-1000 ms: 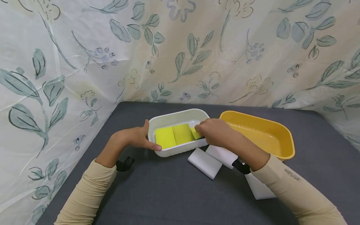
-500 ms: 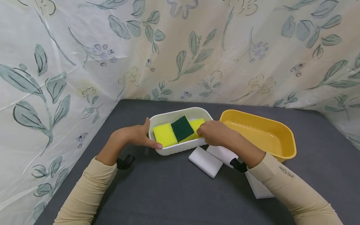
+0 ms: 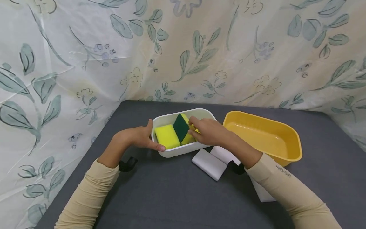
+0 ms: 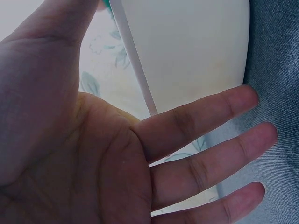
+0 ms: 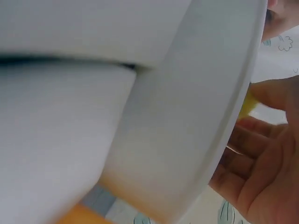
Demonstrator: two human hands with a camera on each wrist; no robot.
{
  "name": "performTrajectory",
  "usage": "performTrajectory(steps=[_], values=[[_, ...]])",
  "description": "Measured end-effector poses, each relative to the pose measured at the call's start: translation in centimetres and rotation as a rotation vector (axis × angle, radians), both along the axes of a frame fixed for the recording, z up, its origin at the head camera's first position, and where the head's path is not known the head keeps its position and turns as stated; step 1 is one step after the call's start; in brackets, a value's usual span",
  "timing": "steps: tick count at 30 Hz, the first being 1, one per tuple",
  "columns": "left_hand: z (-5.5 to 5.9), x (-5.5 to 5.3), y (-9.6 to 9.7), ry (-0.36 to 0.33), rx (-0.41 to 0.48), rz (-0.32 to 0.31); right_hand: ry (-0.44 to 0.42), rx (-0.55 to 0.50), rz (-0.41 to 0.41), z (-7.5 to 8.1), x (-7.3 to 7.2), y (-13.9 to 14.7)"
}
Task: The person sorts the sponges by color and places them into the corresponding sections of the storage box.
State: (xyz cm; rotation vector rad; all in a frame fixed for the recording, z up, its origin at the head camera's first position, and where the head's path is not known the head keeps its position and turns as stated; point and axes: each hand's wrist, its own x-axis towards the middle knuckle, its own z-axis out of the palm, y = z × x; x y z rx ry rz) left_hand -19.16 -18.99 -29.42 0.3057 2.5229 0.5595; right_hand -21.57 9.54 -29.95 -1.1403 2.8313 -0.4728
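Note:
A white oblong tub (image 3: 200, 110) with yellow sponges in it stands mid-table in the head view. Spread and nearly straight, the fingers of my left hand (image 3: 138, 137) lie along the tub's left end, with the thumb on its front rim. My right hand (image 3: 211, 131) reaches inside from the right, its bent fingers and thumb around the yellow part of a sponge (image 3: 180, 128) whose dark green scouring face looks left. That sponge leans tilted beside a plain yellow sponge (image 3: 167, 136) at the left. In the right wrist view, the tub wall (image 5: 187, 116) hides most of the sponge.
Right of the tub stands a yellow oblong tub (image 3: 298, 149). White rectangular blocks lie in front: one block (image 3: 209, 164) beside another (image 3: 223, 154), and a third block (image 3: 261, 190) partly under the right forearm. A floral cloth (image 3: 183, 63) hangs behind the dark table (image 3: 171, 197).
A sponge's green face has come into view in the tub and has gone from flat to tilted. My right hand has moved slightly left onto it. My left hand keeps its place.

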Motion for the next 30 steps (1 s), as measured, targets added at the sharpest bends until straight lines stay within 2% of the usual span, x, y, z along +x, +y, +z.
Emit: performTrajectory(steps=[4,9,11,15,18,20,21,23,25,27,30], values=[[-0.1,0.0,0.0,0.007,-0.007,-0.006,0.051,-0.055,-0.056,-0.2,-0.2,-1.3],[-0.2,0.1,0.0,0.011,0.001,-0.016,0.194,-0.039,-0.095,-0.6,-0.3,-2.3],[-0.1,0.1,0.0,0.012,0.004,-0.022,0.213,-0.037,-0.085,-0.6,-0.3,-2.4],[0.2,-0.1,-0.1,0.019,-0.004,-0.018,0.182,-0.018,-0.025,-0.6,-0.2,-2.7],[0.5,-0.2,0.0,0.025,-0.007,-0.013,0.193,0.018,0.011,-0.5,-0.3,-2.9],[0.8,0.0,0.3,0.058,-0.033,-0.016,0.211,0.036,0.014,-0.4,-0.3,-3.0],[0.9,0.2,0.5,0.100,-0.064,-0.029,0.214,0.036,0.011,-0.4,-0.3,-3.0],[1.2,0.7,1.1,0.214,-0.123,-0.074,0.208,0.035,-0.006,-0.4,-0.3,-3.0],[1.4,1.3,1.7,0.344,-0.152,-0.151,0.188,0.021,-0.028,-0.5,-0.2,-3.0],[1.2,1.6,2.4,0.459,-0.112,-0.270,0.167,0.004,-0.047,-0.6,-0.1,-3.0],[0.4,1.6,3.5,0.510,0.014,-0.440,0.153,-0.013,-0.048,-0.7,-0.1,-3.0]])
